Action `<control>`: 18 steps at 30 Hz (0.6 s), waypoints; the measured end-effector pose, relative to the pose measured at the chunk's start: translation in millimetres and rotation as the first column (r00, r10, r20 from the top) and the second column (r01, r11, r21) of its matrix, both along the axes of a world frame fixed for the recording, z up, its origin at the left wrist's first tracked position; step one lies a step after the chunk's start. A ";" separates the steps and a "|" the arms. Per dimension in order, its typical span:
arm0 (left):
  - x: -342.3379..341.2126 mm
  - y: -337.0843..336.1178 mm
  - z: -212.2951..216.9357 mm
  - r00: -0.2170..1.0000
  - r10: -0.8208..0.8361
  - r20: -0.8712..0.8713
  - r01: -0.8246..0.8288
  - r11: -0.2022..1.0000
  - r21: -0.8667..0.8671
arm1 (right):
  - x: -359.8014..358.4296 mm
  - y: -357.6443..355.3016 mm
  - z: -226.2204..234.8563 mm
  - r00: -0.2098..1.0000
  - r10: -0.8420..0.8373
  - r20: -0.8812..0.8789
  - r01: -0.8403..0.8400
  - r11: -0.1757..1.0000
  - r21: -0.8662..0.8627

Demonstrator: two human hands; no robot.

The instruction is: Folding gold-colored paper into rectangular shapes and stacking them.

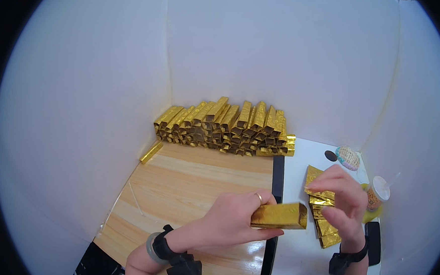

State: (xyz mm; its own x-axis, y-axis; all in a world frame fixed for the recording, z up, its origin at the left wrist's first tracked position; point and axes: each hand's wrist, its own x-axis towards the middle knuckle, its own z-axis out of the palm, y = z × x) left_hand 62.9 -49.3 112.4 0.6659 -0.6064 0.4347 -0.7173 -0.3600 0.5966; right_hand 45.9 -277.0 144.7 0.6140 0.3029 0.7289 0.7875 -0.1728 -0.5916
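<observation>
Head view shows the left hand [235, 214] reaching in over a wood-grain surface [192, 182], its grip clamped on a long, narrow gold box [280, 215], with the thumb along the near side and the fingers along the far side. That box is held above the dark edge strip [279, 176] and the white surface [295, 256] beside it, one end pointing toward the right hand [347, 203]. The right hand's grip is apart, thumb and curled fingers spread with nothing visible between them; it hangs over a row of overlapping flat gold sleeves [328, 227], and I cannot tell whether it touches them. At the back, against the walls, a heaped stack of gold boxes [221, 122] lies with many ends facing forward. One separate gold box [151, 153] rests near the left wall, just in front of the stack. To the right sit a dark round disc [331, 156], a woven rounded object [348, 158] and a lidded cup with a straw [379, 191]. Black straps circle both wrists, and a ring [258, 198] shows on the left hand.
</observation>
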 end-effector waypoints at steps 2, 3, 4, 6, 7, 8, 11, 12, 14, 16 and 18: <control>8.2 3.6 -4.7 0.974 -0.119 -0.191 0.112 0.992 -0.051 | 4.6 -6.1 -1.7 0.997 0.069 -0.024 -0.069 0.998 0.009; 14.3 4.6 -8.6 0.896 -0.249 -0.368 0.218 0.968 -0.126 | 7.0 -7.8 -2.9 0.990 0.130 -0.049 -0.129 0.992 0.018; 18.5 5.7 -9.9 0.895 -0.249 -0.369 0.217 0.968 -0.127 | 9.2 -6.4 -3.2 0.990 0.130 -0.050 -0.129 0.991 0.017; 24.9 9.0 -14.8 0.638 -0.337 -0.693 0.296 0.937 -0.183 | 14.0 -0.8 -5.8 0.990 0.127 -0.058 -0.134 0.978 -0.158; 30.3 10.5 -23.0 0.635 -0.332 -0.698 0.288 0.940 -0.185 | 17.3 1.2 -10.1 0.989 0.134 -0.066 -0.143 0.977 -0.156; 37.2 11.9 -33.0 0.537 -0.378 -0.754 0.320 0.918 -0.233 | 21.8 3.5 -15.9 0.987 0.096 -0.127 -0.119 0.974 -0.193; 47.7 15.1 -29.4 0.434 -0.324 -0.840 0.274 0.936 -0.219 | 39.7 8.0 -39.9 0.975 0.015 -0.224 -0.069 0.969 -0.238; 52.7 14.3 -26.6 0.441 -0.224 -0.869 0.209 0.967 -0.144 | 46.1 7.2 -50.5 0.946 0.000 -0.324 -0.068 0.977 -0.200; 65.4 24.1 -44.3 0.563 -0.219 -0.797 0.175 0.974 -0.144 | 56.7 9.7 -74.2 0.884 -0.009 -0.468 -0.057 0.990 -0.127; 78.6 39.4 -60.9 0.745 -0.163 -0.647 0.151 0.986 -0.074 | 64.8 14.1 -92.7 0.835 -0.002 -0.550 -0.065 0.993 -0.103; 85.7 50.7 -66.0 0.742 -0.128 -0.658 0.158 0.987 -0.014 | 72.6 13.3 -110.1 0.792 -0.012 -0.610 -0.078 0.990 -0.121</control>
